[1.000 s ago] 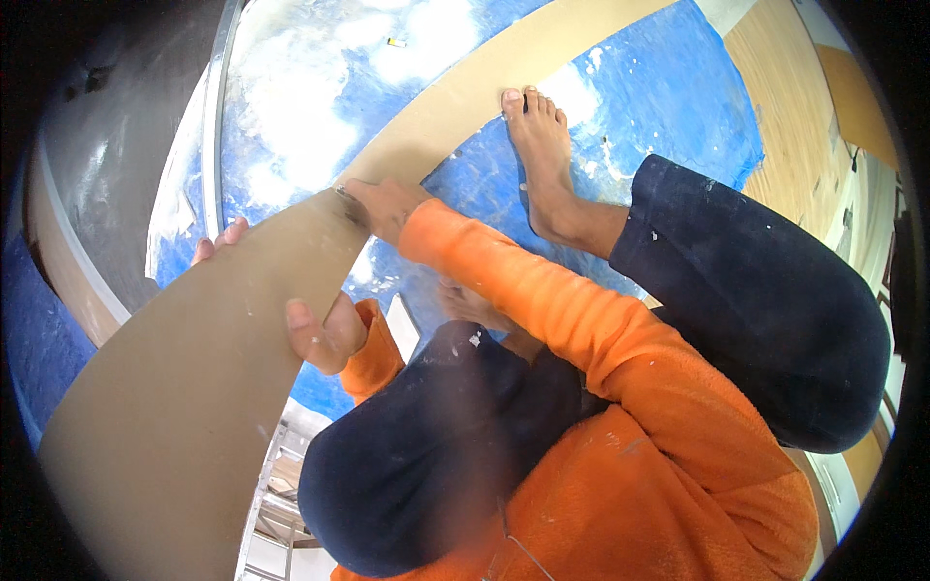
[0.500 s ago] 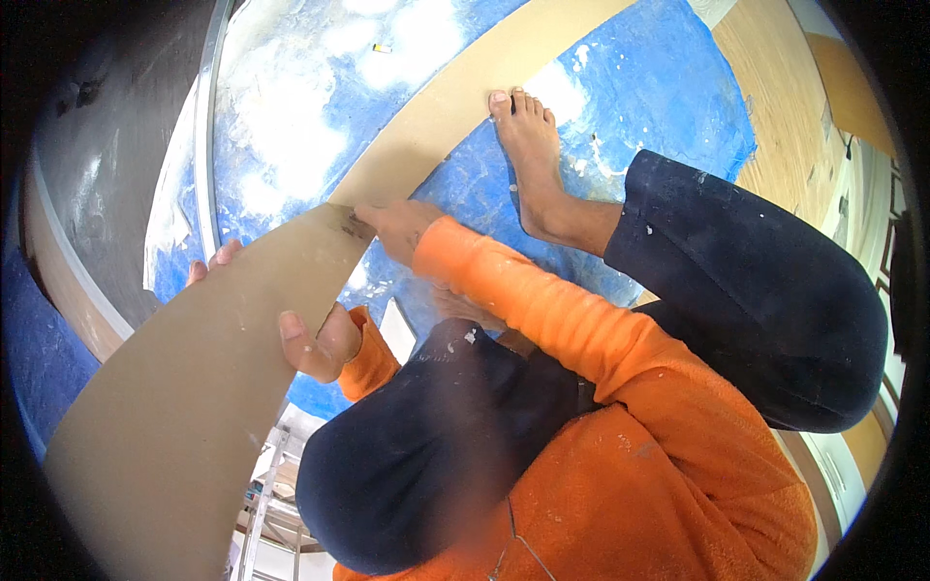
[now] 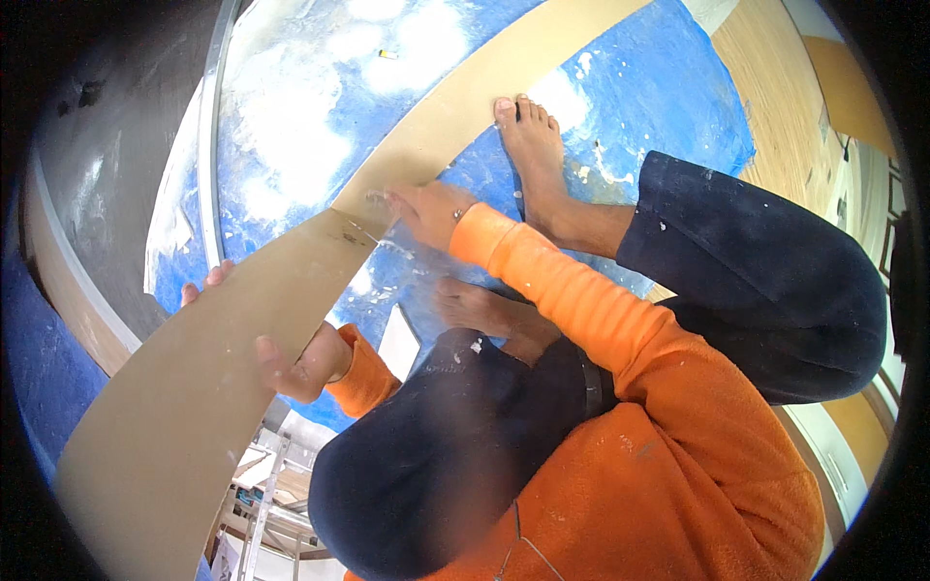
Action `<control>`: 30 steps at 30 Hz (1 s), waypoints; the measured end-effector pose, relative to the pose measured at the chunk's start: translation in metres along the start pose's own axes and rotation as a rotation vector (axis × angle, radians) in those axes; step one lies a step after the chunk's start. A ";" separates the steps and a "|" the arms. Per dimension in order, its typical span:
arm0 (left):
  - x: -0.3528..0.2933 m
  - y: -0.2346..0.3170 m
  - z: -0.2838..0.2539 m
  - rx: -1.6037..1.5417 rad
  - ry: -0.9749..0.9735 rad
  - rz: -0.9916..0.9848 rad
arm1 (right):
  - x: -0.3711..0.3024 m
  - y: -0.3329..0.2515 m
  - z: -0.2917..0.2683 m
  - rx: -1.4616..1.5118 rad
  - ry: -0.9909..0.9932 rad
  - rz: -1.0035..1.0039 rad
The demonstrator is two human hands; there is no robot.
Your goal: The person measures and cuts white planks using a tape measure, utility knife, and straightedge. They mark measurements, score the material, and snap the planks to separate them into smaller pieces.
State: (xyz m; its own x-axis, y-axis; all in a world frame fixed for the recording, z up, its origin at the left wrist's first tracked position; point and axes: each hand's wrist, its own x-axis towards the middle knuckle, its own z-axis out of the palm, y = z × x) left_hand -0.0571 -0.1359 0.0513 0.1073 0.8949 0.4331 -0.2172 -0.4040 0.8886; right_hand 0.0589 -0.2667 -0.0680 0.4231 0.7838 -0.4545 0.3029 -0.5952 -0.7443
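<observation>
Head view: board (image 3: 184,397) runs near left to far right across the blue sheet (image 3: 668,87), bent midway — left hand (image 3: 308,371) grasps its near part; right hand (image 3: 436,215) is nearer the bend (image 3: 355,226), its grip unclear.

1. One left hand (image 3: 320,362), one right hand (image 3: 434,215) and two bare feet (image 3: 540,160) are being seen.
2. Two tan board sections (image 3: 203,368), one grey bar (image 3: 210,145) and one white piece (image 3: 397,344) are being shown.
</observation>
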 end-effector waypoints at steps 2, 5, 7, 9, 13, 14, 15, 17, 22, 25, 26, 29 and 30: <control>-0.001 -0.004 -0.004 0.008 0.002 -0.006 | 0.014 -0.001 0.004 0.066 0.064 -0.028; -0.004 -0.007 -0.009 0.003 -0.040 -0.006 | 0.032 -0.026 0.013 0.002 -0.106 0.011; -0.004 -0.006 -0.008 -0.002 -0.051 0.008 | 0.035 -0.030 0.023 0.001 -0.090 -0.063; -0.001 -0.004 -0.008 -0.004 -0.064 0.013 | 0.033 -0.032 0.034 -0.035 -0.088 -0.098; 0.009 0.002 -0.017 0.014 -0.061 0.053 | 0.010 -0.034 0.052 -0.069 -0.107 -0.138; 0.012 0.006 -0.023 0.034 -0.062 0.078 | 0.005 -0.038 0.053 -0.046 -0.107 -0.164; 0.021 0.008 -0.028 0.060 -0.070 0.109 | 0.003 -0.042 0.054 -0.028 -0.103 -0.065; 0.040 0.011 -0.042 0.246 -0.103 0.279 | -0.005 -0.037 0.053 0.077 0.051 0.057; 0.063 0.051 -0.067 -0.199 0.150 -0.153 | 0.023 -0.033 0.009 0.403 0.334 -0.203; 0.065 0.054 -0.042 -0.101 0.261 -0.138 | 0.027 -0.089 -0.051 0.493 0.237 -0.366; 0.066 0.057 -0.042 -0.101 0.329 -0.232 | 0.029 -0.109 -0.063 0.521 0.179 -0.442; 0.062 0.041 -0.034 -0.094 0.375 -0.166 | 0.015 -0.170 -0.098 0.486 -0.152 -0.626; 0.056 0.036 -0.028 -0.113 0.290 -0.114 | 0.005 -0.183 -0.102 0.442 -0.275 -0.666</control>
State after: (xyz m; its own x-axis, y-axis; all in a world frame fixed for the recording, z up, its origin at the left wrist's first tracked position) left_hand -0.0859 -0.0953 0.1037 -0.1397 0.9564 0.2566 -0.3274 -0.2892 0.8995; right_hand 0.0925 -0.1720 0.1156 0.0342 0.9956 0.0869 0.0290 0.0859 -0.9959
